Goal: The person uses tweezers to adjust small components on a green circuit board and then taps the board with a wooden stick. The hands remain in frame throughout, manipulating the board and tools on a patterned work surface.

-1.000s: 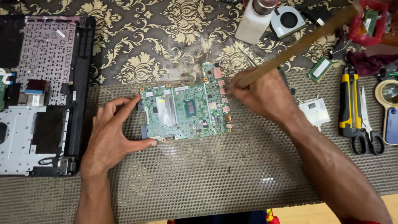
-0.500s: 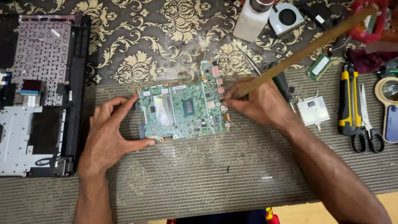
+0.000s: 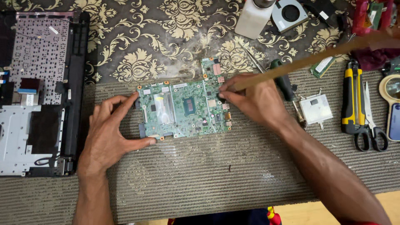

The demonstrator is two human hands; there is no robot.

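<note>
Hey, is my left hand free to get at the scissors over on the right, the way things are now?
Probably not easily. The left hand braces the green circuit board, and the scissors lie on the far side, beyond the right hand and its forearm, which cross the path.

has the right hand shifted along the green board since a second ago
Yes. The right hand, gripping the long wooden-handled brush, has slid slightly left, farther onto the circuit board, which stays braced by the left hand.

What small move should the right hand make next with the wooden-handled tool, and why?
Probably a short stroke leftward along the green circuit board. The right hand holds the wooden-handled tool with its tip at the board's right part, while the left hand braces the left edge, so the board looks steady.
</note>
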